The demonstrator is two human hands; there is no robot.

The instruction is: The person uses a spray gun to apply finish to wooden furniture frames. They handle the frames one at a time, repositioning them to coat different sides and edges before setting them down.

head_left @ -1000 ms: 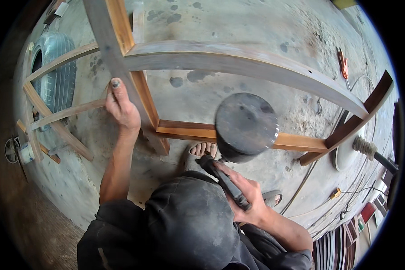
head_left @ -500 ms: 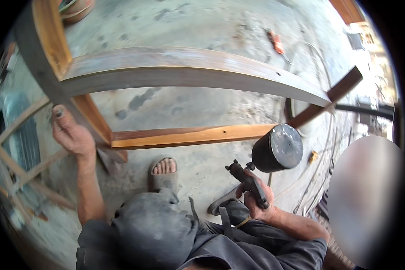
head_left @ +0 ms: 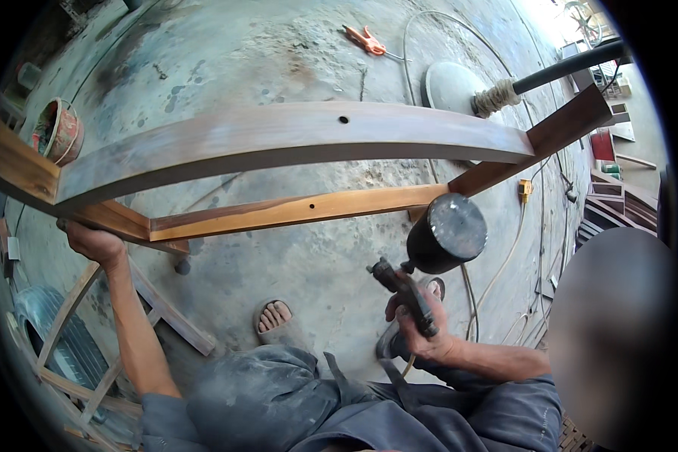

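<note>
A dark spray gun (head_left: 407,290) with a round black cup (head_left: 448,233) is held, tilted, by the right hand (head_left: 429,331), which is closed around its grip. The left end of a brown wooden frame (head_left: 301,212) with two long rails is touched from below by the left hand (head_left: 98,245); its fingers are partly hidden by the wood, so how far they are closed cannot be told. The frame is placed just beyond the cup. Farther off, a red bucket (head_left: 69,139), a pale round disc (head_left: 446,84) and an orange-handled tool (head_left: 367,41) are seen on the grey concrete floor (head_left: 226,75).
</note>
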